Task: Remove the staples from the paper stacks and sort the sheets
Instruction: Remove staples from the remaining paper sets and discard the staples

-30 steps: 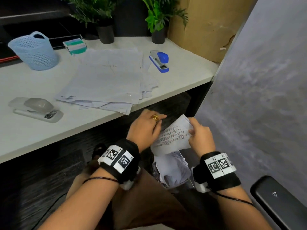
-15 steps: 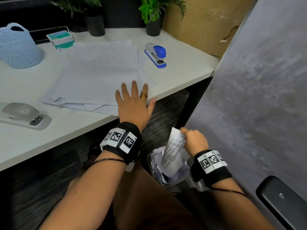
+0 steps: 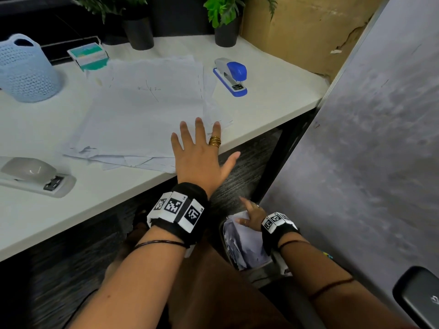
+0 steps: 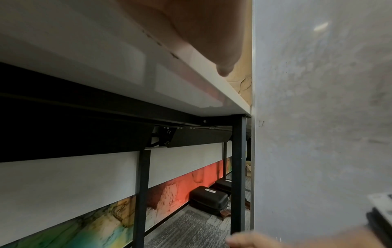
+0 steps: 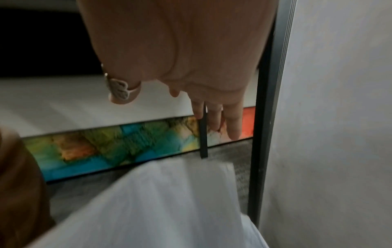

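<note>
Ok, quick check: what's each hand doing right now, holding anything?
Left hand: open, fingers spread over the near edge of the loose white paper stack.
Right hand: open, empty, above the bin of crumpled white paper.

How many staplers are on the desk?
2: a blue stapler at the far right beside the papers, and a grey stapler at the near left edge.
</note>
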A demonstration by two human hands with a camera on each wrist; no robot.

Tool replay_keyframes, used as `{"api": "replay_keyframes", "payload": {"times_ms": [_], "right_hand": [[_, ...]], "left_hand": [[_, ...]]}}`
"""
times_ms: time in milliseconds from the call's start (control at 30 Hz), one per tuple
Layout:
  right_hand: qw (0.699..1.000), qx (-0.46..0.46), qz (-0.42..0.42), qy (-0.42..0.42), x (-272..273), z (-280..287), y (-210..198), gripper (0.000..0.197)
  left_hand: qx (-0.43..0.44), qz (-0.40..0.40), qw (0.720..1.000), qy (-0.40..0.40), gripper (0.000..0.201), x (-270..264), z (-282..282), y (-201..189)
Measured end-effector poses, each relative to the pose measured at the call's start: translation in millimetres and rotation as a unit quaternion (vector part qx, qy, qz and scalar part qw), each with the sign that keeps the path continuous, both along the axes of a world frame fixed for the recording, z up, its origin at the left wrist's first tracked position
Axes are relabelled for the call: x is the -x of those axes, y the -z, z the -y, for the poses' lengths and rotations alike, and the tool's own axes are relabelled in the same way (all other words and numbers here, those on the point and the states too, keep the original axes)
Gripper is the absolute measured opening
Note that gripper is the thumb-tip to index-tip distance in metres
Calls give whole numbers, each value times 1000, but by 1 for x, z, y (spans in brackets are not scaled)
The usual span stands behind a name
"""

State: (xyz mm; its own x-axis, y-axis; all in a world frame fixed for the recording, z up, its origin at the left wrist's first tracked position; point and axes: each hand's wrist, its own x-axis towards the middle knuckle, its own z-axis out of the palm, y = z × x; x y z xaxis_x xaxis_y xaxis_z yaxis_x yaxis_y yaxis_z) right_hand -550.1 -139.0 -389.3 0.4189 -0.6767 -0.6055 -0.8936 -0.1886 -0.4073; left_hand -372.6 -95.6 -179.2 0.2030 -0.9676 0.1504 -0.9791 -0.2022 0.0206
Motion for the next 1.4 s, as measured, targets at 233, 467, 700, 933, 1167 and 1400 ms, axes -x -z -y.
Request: {"api": "replay_keyframes", "payload": {"times_ms": [233,467,700,933,1167,1400], "right_hand": [[975,142,166,35,-13,-12,-95,59],[836,357,395,134,-41,-33,-203,15],[869,240,390,187,-82,-33,-246,21],[880,132,370,267,-102,-40,-254,31],[880,156,359,268,-102,-41,-261,70],[881,169,362,252,-88,-34,-259,6]], "left_hand": [[-39,-14,999,-4,71,3,-5,-10],[-49,-130,990,16,81,-21,-19,-60],[-48,-100,994,-12,70,-42,-56,-49],[-119,-43,991,41,89,-48,-71,-55],[-55,-192,978,67,69,-61,-87,-65],[-149,-162,975,-20,81,-79,-102,-65]]}}
